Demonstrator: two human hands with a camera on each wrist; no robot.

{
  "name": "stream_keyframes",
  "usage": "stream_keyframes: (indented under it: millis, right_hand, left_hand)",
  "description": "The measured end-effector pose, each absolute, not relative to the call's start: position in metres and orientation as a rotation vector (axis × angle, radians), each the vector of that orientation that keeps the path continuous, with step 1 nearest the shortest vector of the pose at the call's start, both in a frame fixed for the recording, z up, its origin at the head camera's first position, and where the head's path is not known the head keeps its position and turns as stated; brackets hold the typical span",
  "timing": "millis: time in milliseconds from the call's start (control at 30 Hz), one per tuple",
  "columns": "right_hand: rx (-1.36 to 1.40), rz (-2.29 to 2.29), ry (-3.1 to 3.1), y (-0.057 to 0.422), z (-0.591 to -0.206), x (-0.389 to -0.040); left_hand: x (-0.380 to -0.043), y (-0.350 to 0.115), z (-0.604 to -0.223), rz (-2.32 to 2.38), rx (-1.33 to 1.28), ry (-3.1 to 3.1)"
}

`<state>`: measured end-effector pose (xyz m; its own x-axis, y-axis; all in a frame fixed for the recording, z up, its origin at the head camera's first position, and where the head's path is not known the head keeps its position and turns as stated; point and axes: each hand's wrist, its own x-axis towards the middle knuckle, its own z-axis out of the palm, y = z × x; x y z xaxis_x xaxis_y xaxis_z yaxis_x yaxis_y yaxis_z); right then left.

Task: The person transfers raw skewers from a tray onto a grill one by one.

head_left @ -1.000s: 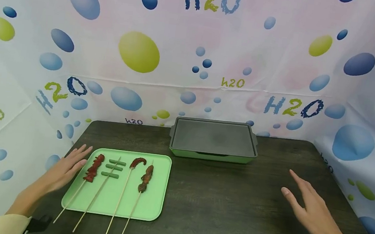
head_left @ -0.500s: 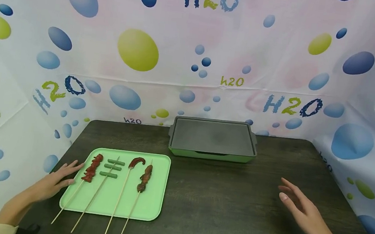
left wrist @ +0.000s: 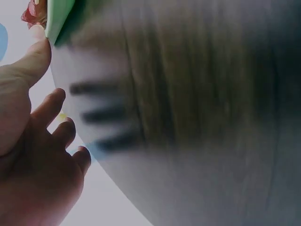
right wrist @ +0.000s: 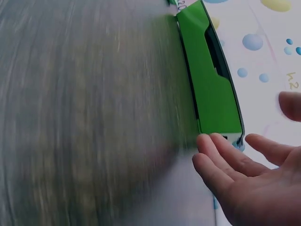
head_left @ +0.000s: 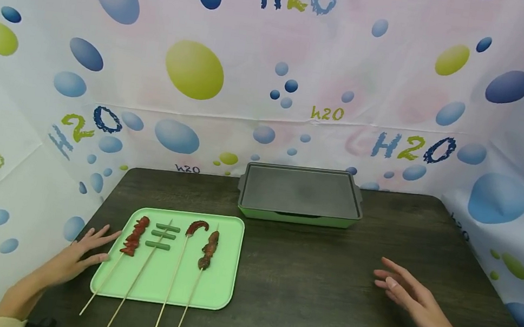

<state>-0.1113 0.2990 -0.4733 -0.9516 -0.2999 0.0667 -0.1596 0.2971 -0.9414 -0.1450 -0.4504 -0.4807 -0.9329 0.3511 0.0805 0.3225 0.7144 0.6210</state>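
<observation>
A light green tray point(head_left: 222, 289) lies on the left half of the dark table. It bears several skewers: red meat pieces point(head_left: 135, 238), three green sticks on one skewer point(head_left: 157, 245), a curled reddish tentacle point(head_left: 197, 226) and brown pieces point(head_left: 209, 250). Their wooden ends jut over the tray's front edge. My left hand point(head_left: 70, 260) is at the tray's left edge, fingers spread, with the thumb point(left wrist: 37, 54) right at the rim in the left wrist view. Over the right side of the table my right hand point(head_left: 416, 302) holds nothing, its fingers loosely bent.
A flat dark griddle with a green base point(head_left: 302, 190) stands at the back middle of the table point(head_left: 305, 289). Behind and around hangs a white sheet point(head_left: 277, 40) printed with blue and yellow-green dots and lettering.
The tray, with its skewers, has shifted slightly right. My left hand has come down and back along its left edge. My right hand has moved left and a little nearer, fingers bending more.
</observation>
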Motion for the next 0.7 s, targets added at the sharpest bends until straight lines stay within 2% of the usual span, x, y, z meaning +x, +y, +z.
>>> stream_keyframes:
  millis: [700]
  right_hand:
    - [-0.134, -1.892, 1.72, 0.256, -0.478, -0.102]
  left_hand:
    - [-0.148, -0.375, -0.48, 0.769, 0.545, 2.972]
